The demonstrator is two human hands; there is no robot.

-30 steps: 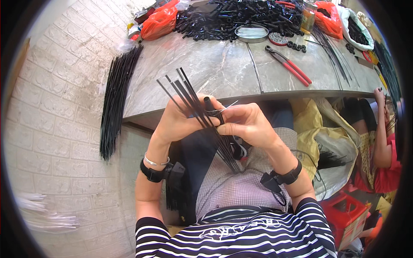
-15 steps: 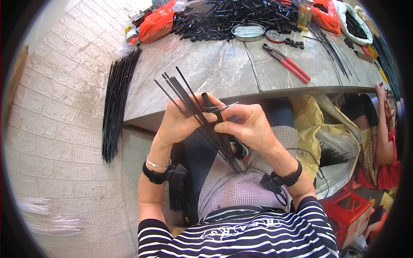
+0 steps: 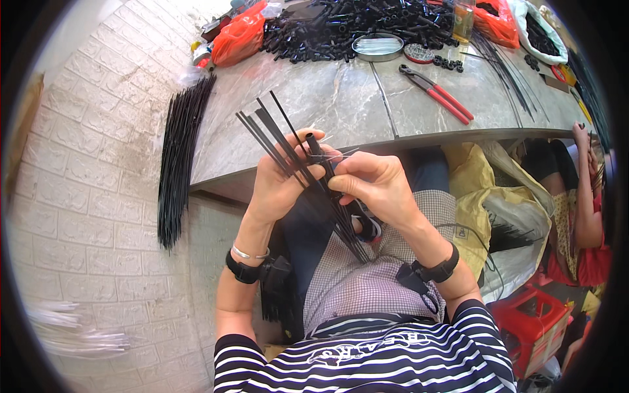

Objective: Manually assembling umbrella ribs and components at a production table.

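My left hand (image 3: 278, 187) is closed around several slim black rods (image 3: 278, 131) that slant down toward my lap. In the same grip stands a short black tube (image 3: 312, 143), its open end up. Thin pale wire (image 3: 346, 154) crosses at the tube, with loose ends sticking out. My right hand (image 3: 380, 187) pinches at the wire beside the tube, thumb and forefinger together. The exact grip point is partly hidden by the fingers. Both hands are above my lap, just in front of the table edge.
The grey table (image 3: 288, 85) bears red-handled pliers (image 3: 445, 101), a heap of black tubes (image 3: 334, 33) and a round tin of pale sticks (image 3: 378, 47). A bundle of black rods (image 3: 187, 164) overhangs its left edge. At right are a yellow sack (image 3: 472, 190), a red stool (image 3: 524, 327) and another person's arm (image 3: 585, 196).
My left forearm has shifted slightly right, and the rods now fan a little wider. The right fingers have shifted slightly along the tube; the wire ends point differently.
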